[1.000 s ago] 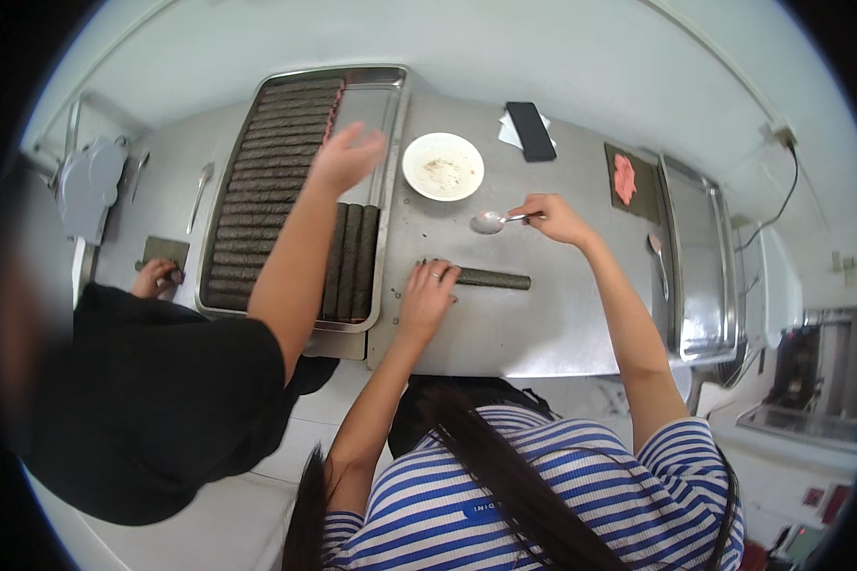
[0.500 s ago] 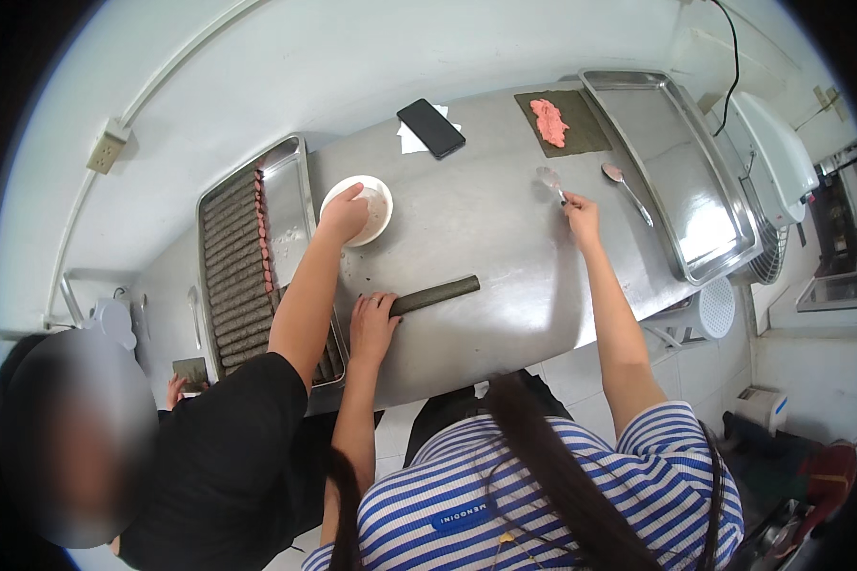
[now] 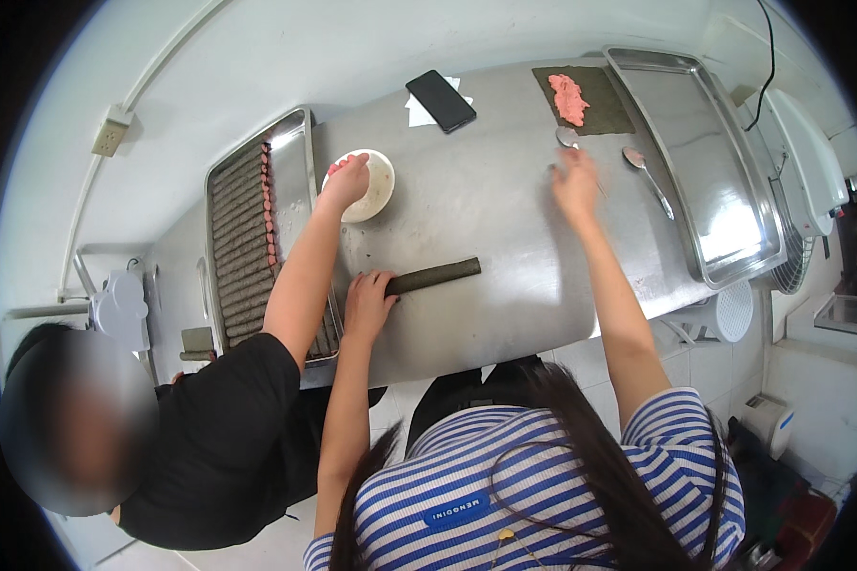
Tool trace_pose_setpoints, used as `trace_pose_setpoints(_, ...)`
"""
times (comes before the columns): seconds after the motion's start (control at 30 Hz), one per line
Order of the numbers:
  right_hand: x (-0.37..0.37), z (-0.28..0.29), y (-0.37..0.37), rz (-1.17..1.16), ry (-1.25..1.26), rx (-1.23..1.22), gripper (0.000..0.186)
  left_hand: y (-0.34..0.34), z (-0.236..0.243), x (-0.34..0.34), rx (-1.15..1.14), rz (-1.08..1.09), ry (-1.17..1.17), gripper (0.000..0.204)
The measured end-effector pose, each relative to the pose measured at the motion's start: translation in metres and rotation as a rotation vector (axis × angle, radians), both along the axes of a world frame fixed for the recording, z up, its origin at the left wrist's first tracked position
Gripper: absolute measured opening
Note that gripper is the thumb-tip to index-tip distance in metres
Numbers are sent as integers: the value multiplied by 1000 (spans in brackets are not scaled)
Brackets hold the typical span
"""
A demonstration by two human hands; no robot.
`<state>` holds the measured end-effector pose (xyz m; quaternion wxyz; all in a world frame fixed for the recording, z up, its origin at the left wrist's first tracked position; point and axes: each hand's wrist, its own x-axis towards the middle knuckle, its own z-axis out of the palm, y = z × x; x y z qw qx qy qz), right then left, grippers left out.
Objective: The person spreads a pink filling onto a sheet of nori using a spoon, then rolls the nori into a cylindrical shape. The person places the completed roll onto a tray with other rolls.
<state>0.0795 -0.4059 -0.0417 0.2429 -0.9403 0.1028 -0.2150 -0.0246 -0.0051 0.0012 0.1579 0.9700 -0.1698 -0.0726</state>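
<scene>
A dark green seaweed roll [image 3: 435,275] lies on the steel table, its left end beneath the fingers of my left hand [image 3: 368,303], which are bent against it. My right hand [image 3: 577,187] is smeared by motion, its fingers around or just behind a metal spoon [image 3: 568,138]; whether they grip it is unclear. Beyond the spoon lies a flat seaweed sheet [image 3: 611,107] with pink paste [image 3: 569,100] spread on it. A second spoon [image 3: 649,181], its bowl coated with paste, rests to the right of my right hand.
At left, a co-worker's hand [image 3: 349,178] with pink paste reaches into a white bowl [image 3: 383,200]. A metal tray [image 3: 300,157] holds rows of seaweed rolls [image 3: 243,219]. A phone [image 3: 441,101] lies at the back. Another tray [image 3: 705,143] and a white appliance [image 3: 800,162] stand right.
The view has shifted a little. My right hand has moved with the spoon toward the pasted sheet, while my left stays on the roll. Pink paste now shows at the co-worker's fingers.
</scene>
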Motion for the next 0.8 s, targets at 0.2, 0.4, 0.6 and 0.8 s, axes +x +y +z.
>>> trace_pose_setpoints(0.2,-76,7,149,970,156,10,43,-7,-1,6,4,-17,5,34)
trace_pose_setpoints(0.4,-97,8,212,1047,178,-237,29,2,9,-7,57,20,23,29)
trace_pose_setpoints(0.6,-93,7,198,927,195,-313,15,-8,-5,2,39,-62,-19,26)
trace_pose_setpoints(0.8,-105,14,206,1068,265,-290,15,-1,0,-28,64,-9,-3,28)
